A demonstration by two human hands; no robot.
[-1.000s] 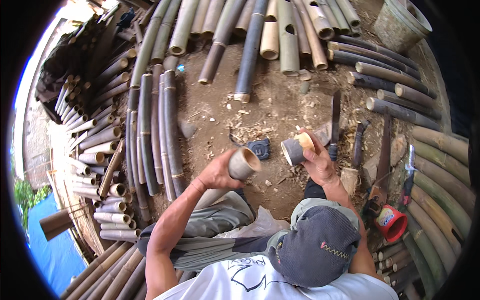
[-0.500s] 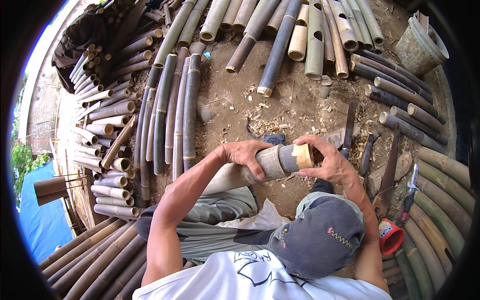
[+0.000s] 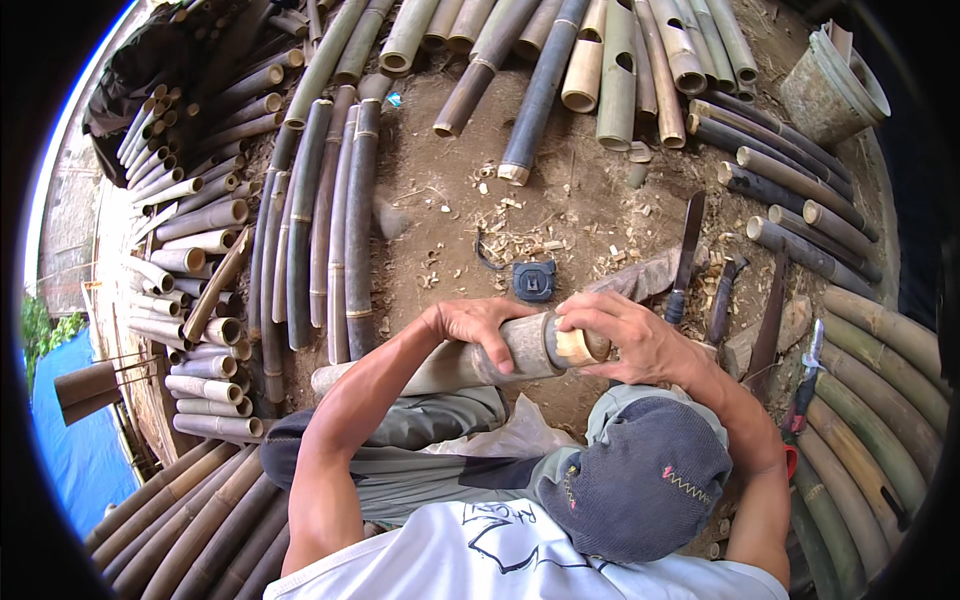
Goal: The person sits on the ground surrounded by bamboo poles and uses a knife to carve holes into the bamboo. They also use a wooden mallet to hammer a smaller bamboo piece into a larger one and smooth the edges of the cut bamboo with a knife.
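A pale bamboo tube (image 3: 415, 372) lies across in front of me, sloping up to the right. My left hand (image 3: 482, 328) is wrapped over it near its right end. A narrower, dark bamboo piece with a pale, whittled end (image 3: 576, 348) sits inside that tube's mouth. Closed around this protruding end is my right hand (image 3: 632, 335), thumb below and fingers above. Just beyond the hands a black tape measure (image 3: 534, 281) rests on the dirt. A machete (image 3: 688, 255) lies past my right hand, beside a shorter dark-handled blade (image 3: 724, 300).
Bamboo poles (image 3: 360, 230) lie in rows at left, with cut tubes (image 3: 208, 390) stacked farther left. More poles (image 3: 850, 420) curve along the right, near a long blade (image 3: 772, 320) and a red-handled knife (image 3: 806, 385). A dirty bucket (image 3: 830, 90) stands far right. Wood chips litter the dirt.
The dark bamboo piece has gone deeper into the pale tube, with less of it showing. My right hand has come closer to my left. My right arm now hides most of the red cup.
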